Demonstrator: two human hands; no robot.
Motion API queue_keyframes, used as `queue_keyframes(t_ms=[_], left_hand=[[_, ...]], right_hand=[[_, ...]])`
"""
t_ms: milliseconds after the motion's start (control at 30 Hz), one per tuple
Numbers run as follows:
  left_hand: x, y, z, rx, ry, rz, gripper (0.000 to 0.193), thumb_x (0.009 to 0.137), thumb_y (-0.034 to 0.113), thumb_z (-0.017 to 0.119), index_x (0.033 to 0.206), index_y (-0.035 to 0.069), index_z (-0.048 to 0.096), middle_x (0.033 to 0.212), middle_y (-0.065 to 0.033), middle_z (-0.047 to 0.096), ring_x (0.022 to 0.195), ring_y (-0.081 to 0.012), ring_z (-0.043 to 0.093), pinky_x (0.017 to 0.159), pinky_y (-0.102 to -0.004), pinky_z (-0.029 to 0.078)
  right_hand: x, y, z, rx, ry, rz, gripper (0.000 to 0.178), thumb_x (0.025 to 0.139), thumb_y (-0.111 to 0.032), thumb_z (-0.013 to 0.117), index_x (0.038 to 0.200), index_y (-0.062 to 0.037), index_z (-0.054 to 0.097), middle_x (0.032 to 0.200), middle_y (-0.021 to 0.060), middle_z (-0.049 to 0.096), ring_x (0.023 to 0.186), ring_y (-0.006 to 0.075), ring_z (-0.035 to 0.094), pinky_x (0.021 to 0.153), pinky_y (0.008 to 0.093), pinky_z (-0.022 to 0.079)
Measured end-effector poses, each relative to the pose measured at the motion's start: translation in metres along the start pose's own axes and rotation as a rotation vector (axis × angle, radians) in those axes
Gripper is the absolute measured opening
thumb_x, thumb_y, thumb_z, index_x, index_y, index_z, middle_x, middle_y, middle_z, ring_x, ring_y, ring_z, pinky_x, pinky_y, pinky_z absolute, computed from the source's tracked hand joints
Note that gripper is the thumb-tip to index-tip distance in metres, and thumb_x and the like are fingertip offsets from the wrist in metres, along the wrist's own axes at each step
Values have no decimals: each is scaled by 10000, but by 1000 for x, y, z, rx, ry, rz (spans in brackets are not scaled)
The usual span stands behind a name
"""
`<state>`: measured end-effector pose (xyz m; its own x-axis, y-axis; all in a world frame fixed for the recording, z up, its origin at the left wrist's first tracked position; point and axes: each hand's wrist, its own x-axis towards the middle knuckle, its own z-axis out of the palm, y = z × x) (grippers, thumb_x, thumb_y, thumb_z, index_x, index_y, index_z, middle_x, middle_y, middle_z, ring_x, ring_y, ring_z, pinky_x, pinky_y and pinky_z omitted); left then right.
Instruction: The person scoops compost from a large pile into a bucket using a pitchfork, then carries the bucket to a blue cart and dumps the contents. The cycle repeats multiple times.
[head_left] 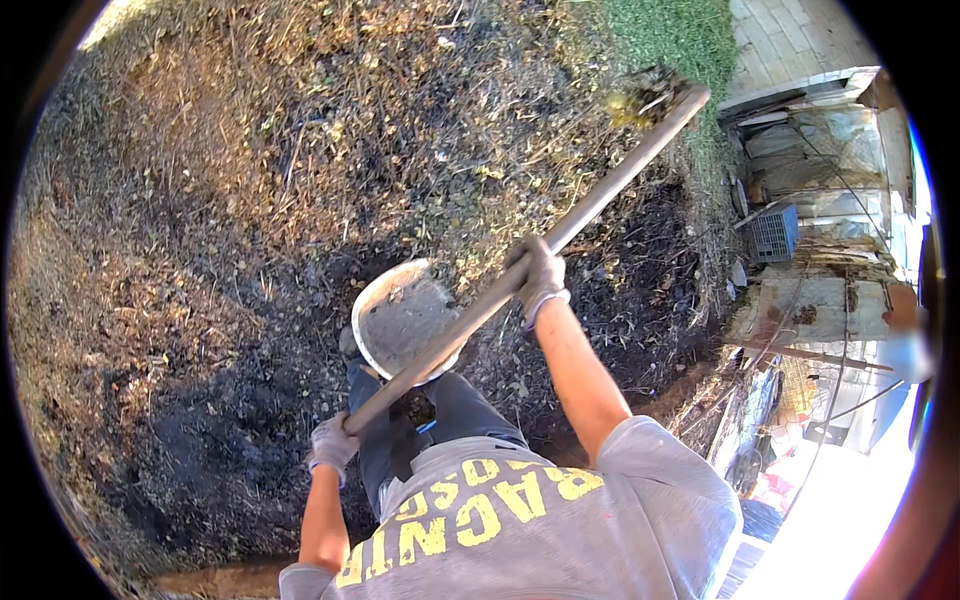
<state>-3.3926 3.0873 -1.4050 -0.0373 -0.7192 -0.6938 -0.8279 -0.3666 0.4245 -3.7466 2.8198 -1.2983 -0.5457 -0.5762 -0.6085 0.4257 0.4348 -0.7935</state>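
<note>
A long wooden-handled tool (610,190) runs diagonally from my lap up to the far right. My left hand (335,442), in a light glove, is closed round its near end. Farther up the shaft, my right hand (543,273) grips it in a grey glove. A clump of dry plant debris (645,97) sits at the tool's far end, so its head cannot be made out. Beneath the shaft, just in front of my legs, stands a round pale-rimmed tub (388,276) with grey, earth-like material inside. The shaft hides part of its near right side.
Dry stalks and leaf litter (230,180) cover the ground, with darker soil (230,440) at the left. Green grass (675,40) lies at the far right. Along the right side are a blue crate (774,235), boards and sheeting (815,150).
</note>
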Motion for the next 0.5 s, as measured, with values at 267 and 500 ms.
queue_keyframes(t_ms=[267, 500], left_hand=[[97, 175, 22, -185, -15, 238, 435, 728, 324, 633, 1098, 96, 623, 947, -190, 674, 938, -361, 633, 857, -425, 490], [-106, 4, 14, 241, -167, -376, 375, 691, 299, 657, 1019, 116, 652, 885, -148, 684, 850, -328, 658, 794, -424, 507]], right_hand=[[137, -147, 6, -81, 51, -306, 149, 746, -120, 648, 753, -42, 521, 578, 39, 526, 462, 170, 520, 462, 284, 482], [84, 232, -27, -43, 159, 508, 177, 767, -152, 677, 821, -42, 548, 642, 66, 549, 492, 219, 547, 452, 356, 484]])
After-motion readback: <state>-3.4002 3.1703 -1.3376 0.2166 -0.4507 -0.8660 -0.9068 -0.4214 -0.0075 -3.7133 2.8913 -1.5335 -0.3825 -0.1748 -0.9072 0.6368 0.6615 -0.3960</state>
